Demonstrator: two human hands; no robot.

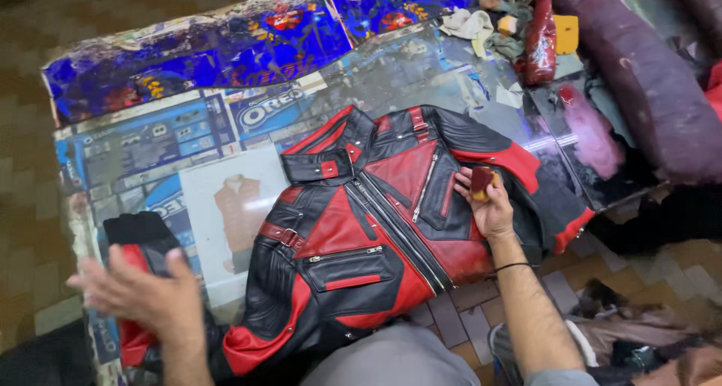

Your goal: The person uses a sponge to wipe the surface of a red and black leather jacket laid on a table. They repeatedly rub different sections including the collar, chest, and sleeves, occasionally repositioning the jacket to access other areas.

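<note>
My right hand [490, 205] is pinching a small dark-red sponge [480, 181] against the chest of the red-and-black leather jacket [376, 228]. My left hand [143, 292] is spread open, blurred, over the jacket's sleeve [139, 243]. Jacket is lying flat on the glossy counter [150, 153].

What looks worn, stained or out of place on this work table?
The table covering is scuffed and peeling, with a pink smear on the glossy sheet at the far right. Crumpled rags lie at the far edge. The red and black jacket looks intact; the right hand presses a small sponge on it.
</note>
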